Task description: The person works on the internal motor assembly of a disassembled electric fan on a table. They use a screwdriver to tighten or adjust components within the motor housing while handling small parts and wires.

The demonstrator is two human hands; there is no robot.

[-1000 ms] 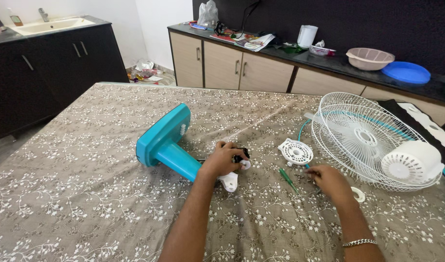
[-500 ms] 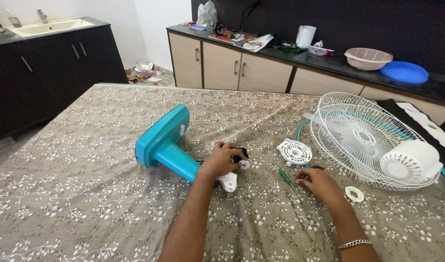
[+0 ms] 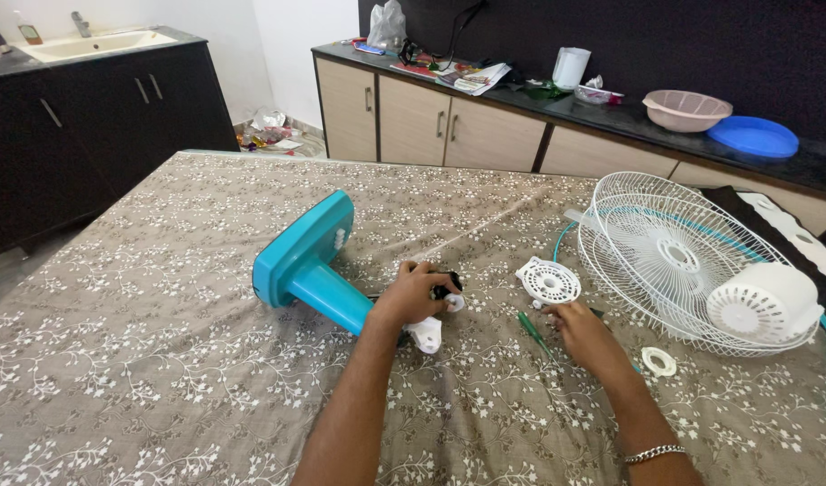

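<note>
We record a table (image 3: 161,360) covered by a grey-brown cloth with a white flower print. Beyond it stand dark cabinets with a sink (image 3: 98,43) and a wood-fronted counter (image 3: 449,126) carrying a pink bowl (image 3: 687,109) and a blue plate (image 3: 753,136).

The left hand (image 3: 413,295) is closed around the neck of a teal plastic fan stand (image 3: 309,265), which lies on its side with its flat, rounded-square base tipped up to that hand's left. A small white fitting (image 3: 426,335) sits just beneath the hand.

The right hand (image 3: 586,331) rests palm down on the cloth; we cannot tell whether it grips anything. Compared with half a second ago, it has drawn in toward a thin green screwdriver (image 3: 532,329), now just to its left, while the left hand has kept its grip.

A round, perforated white disc (image 3: 548,281) lies just ahead of the right hand, a small white ring (image 3: 658,361) close to its right, and a domed white wire grille (image 3: 683,256) with a slotted white motor housing (image 3: 764,301) farther right.
</note>
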